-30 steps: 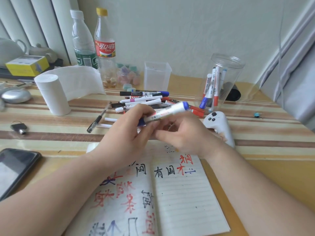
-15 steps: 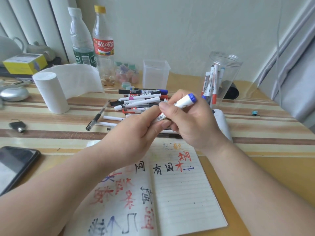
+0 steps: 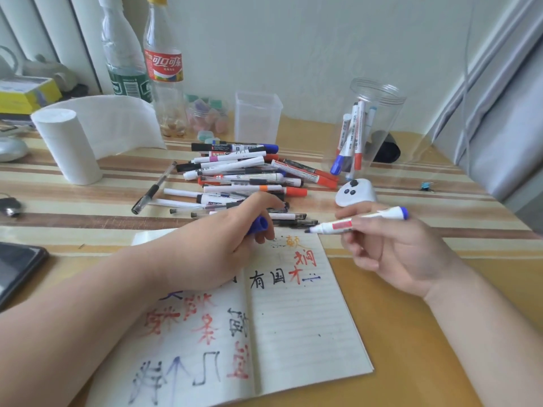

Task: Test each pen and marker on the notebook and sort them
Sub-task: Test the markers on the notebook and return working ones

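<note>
Glossy striped table [image 3: 440,198]; left hand [image 3: 217,248] grips rounded cap [image 3: 259,225], right hand [image 3: 393,254] cylindrical marker [image 3: 367,219].

A white controller [image 3: 355,193] lies just beyond the right hand [image 3: 390,248]. Well to the left of the left hand [image 3: 211,248], a dark phone [image 3: 17,268] lies flat. Farther off on that side stands a white paper roll [image 3: 66,145]. Behind it are a cola bottle [image 3: 164,69], a green-labelled bottle [image 3: 125,63] and a yellow box [image 3: 26,94].
</note>
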A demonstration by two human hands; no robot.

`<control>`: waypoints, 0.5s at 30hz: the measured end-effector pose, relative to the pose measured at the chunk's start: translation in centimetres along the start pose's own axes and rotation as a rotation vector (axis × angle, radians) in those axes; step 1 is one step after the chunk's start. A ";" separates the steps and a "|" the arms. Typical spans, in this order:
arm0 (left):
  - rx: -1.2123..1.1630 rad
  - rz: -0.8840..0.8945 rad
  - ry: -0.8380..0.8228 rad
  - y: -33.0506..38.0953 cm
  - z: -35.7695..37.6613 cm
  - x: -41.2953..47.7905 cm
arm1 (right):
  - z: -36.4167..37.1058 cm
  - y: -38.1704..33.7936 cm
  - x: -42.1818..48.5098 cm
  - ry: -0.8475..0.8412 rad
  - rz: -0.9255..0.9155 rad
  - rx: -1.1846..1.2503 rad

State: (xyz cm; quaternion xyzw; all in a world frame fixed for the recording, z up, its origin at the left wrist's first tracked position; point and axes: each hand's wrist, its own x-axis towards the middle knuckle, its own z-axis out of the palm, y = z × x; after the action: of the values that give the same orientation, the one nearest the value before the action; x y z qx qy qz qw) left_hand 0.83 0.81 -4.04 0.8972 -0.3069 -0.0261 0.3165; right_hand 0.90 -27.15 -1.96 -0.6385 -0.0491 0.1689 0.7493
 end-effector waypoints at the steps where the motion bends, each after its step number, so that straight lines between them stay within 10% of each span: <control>1: 0.012 0.002 -0.009 0.0 0.0 0.0 | -0.1 0.3 -0.1 -0.036 -0.014 0.023; 15: 0.054 0.015 -0.029 -0.3 0.5 0.7 | 0.1 2.2 0.2 -0.050 -0.184 -0.523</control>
State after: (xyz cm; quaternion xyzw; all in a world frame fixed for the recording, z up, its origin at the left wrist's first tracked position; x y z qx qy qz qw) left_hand 1.42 0.34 -4.53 0.9025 -0.3190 -0.0284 0.2878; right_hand 0.66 -26.76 -4.08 -0.7988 -0.1674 0.0977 0.5696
